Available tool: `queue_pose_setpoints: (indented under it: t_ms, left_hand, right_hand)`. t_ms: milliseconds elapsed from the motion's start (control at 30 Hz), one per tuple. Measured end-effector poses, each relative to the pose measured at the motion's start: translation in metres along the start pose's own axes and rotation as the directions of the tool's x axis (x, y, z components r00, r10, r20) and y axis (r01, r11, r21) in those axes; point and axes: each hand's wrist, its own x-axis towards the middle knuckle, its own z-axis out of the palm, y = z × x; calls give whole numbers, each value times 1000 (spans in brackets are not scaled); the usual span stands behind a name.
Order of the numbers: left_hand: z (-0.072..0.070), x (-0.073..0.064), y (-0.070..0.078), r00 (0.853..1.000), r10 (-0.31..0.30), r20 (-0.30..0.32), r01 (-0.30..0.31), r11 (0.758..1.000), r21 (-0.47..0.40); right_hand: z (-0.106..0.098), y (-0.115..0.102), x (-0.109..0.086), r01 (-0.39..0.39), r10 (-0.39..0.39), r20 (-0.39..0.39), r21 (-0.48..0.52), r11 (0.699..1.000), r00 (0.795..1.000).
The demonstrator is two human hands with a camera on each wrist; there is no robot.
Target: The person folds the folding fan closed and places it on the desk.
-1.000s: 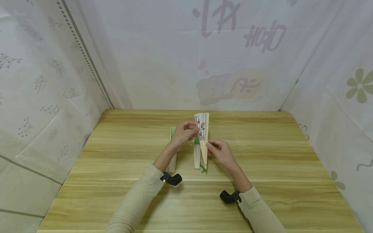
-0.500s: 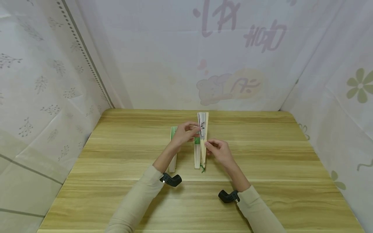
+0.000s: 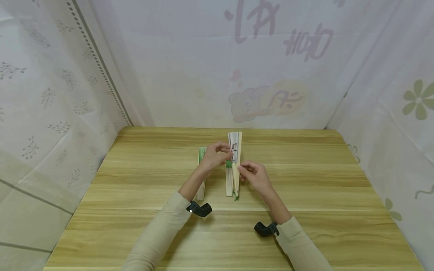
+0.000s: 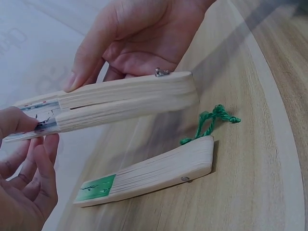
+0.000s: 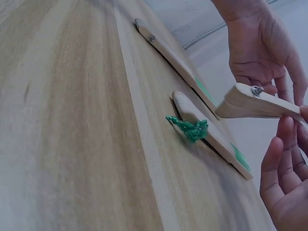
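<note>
Both hands hold a folding fan [image 3: 234, 150] with pale wooden ribs and a white leaf printed in dark marks. In the head view it stands nearly folded, its leaf end pointing to the back. My left hand [image 3: 214, 156] pinches the leaf between thumb and fingers. Lower down, my right hand [image 3: 256, 176] pinches the ribs from the right side. A metal pivot pin [image 4: 162, 72] shows at the fan's narrow end in the left wrist view. Just beneath the held fan lies a folded green fan [image 3: 229, 180] with a green cord [image 4: 214, 120] by its end.
A second folded green fan [image 3: 200, 190] lies to the left on the wooden table [image 3: 305, 188], partly hidden by the left hand and forearm. Patterned white cloth [image 3: 190, 75] hangs behind the table and along both sides.
The held fan's leaf has narrowed since a second ago, and its red print has gone from sight. The right hand has shifted slightly left. The green fans have stayed put.
</note>
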Motion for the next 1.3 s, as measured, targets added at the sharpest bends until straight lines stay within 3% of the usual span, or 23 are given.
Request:
queue_pose_setpoints:
  t_ms: [867, 1133, 1300]
  left_hand:
    - [-3, -2, -2, 999, 24, 42, -23, 999, -27]
    - [-2, -5, 0, 999, 9, 41, -7, 998, -55]
    - [-1, -3, -7, 1000, 3, 27, 0, 997, -81]
  right_hand:
    - [-2, -7, -2, 117, -118, 44, 37, 993, 992]
    - [-1, -7, -1, 97, -97, 51, 15, 995, 994]
    - [-1, -6, 1, 99, -99, 60, 0, 995, 993]
